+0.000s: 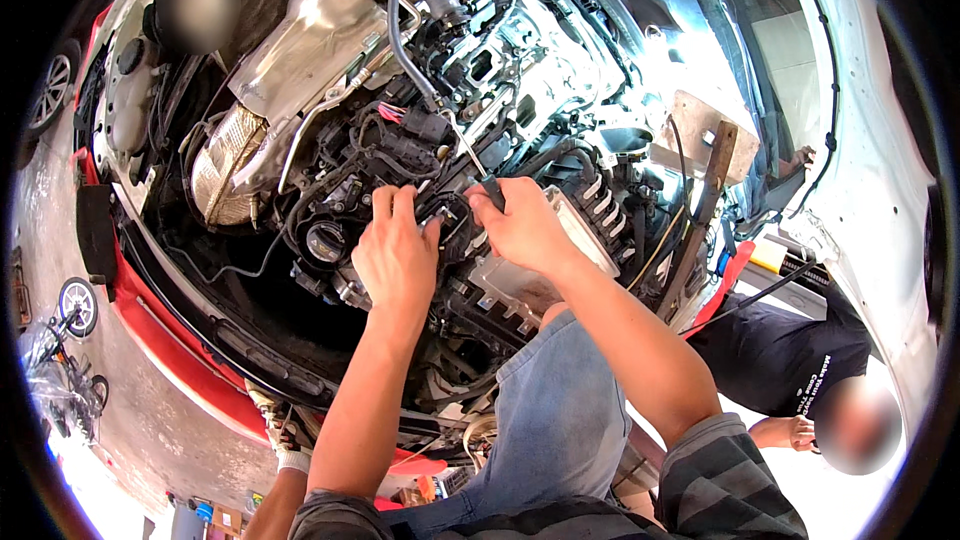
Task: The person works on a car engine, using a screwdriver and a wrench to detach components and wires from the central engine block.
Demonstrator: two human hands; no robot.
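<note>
I lean over an open engine bay with both hands among the engine parts. My right hand (pixel 525 227) closes around the dark handle of a slim tool (pixel 492 192). Its thin metal shaft points up and left into the engine; its tip is lost among the parts. To its left, my left hand (pixel 395 252) has its fingers bent down over black parts beside the wiring, its thumb near a small dark fitting. Whatever those fingers grip is hidden. Just left of this hand lies a round black cap (pixel 326 240). Black connectors (pixel 425 127) and hoses sit beyond my hands.
A silver heat shield (pixel 310 45) covers the left of the engine. A finned metal box (pixel 520 285) lies by my right wrist. The red front bumper (pixel 175 340) curves along the left. Another person (pixel 785 350) in a dark shirt is at right, below the raised hood (pixel 870 140).
</note>
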